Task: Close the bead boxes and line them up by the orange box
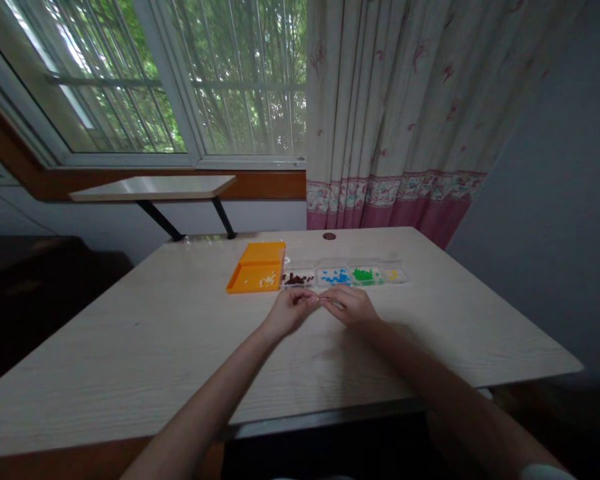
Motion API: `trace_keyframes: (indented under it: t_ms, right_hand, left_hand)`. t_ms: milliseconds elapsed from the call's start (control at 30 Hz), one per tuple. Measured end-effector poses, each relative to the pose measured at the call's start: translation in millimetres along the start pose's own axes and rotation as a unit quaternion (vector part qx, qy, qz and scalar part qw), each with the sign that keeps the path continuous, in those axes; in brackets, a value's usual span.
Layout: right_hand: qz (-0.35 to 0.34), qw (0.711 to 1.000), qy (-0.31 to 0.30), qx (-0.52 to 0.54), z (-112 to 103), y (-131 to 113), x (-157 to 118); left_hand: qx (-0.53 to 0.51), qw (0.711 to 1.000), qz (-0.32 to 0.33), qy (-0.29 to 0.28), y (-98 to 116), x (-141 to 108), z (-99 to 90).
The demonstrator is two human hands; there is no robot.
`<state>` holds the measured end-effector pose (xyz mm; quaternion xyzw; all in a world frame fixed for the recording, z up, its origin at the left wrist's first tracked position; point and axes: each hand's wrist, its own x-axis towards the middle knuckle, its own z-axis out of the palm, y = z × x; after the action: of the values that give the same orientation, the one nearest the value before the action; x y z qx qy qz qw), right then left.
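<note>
Midway across the bench, seen from the head camera, a left hand and right hand meet, both pinching a tiny item too small to identify. Just beyond sits a clear tray of coloured pieces; a loosened pinch could drop the item, a stray knuckle spill the tray.

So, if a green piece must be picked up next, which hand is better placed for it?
Probably the right hand: it is just in front of the green pieces, while the left hand is nearer the dark brown pieces. The fingers of both hands appear to meet, so neither seems free.
</note>
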<state>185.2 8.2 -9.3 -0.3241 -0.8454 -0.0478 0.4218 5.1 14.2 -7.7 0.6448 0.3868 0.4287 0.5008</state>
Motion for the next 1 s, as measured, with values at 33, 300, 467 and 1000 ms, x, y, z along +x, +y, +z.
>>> trace_keyframes:
  t_ms: [33, 300, 467, 1000]
  right_hand:
    - [-0.002, 1.0, 0.005, -0.003, -0.5, -0.6, 0.5]
    - [0.006, 1.0, 0.006, 0.0, -3.2, -3.0, 0.9]
    - [0.0, 1.0, 0.014, 0.023, -4.0, -3.2, 1.7]
    - [0.053, 0.998, -0.006, 0.02, -0.3, 7.9, -4.5]
  left_hand:
    - [-0.023, 1.0, -0.008, -0.001, 0.0, 0.6, 0.5]
    - [-0.056, 0.998, -0.008, 0.014, 0.4, -1.4, 1.4]
    - [0.048, 0.997, 0.05, 0.034, 8.5, -4.7, 0.1]
    - [0.315, 0.937, 0.096, 0.118, 21.9, 1.1, -40.7]
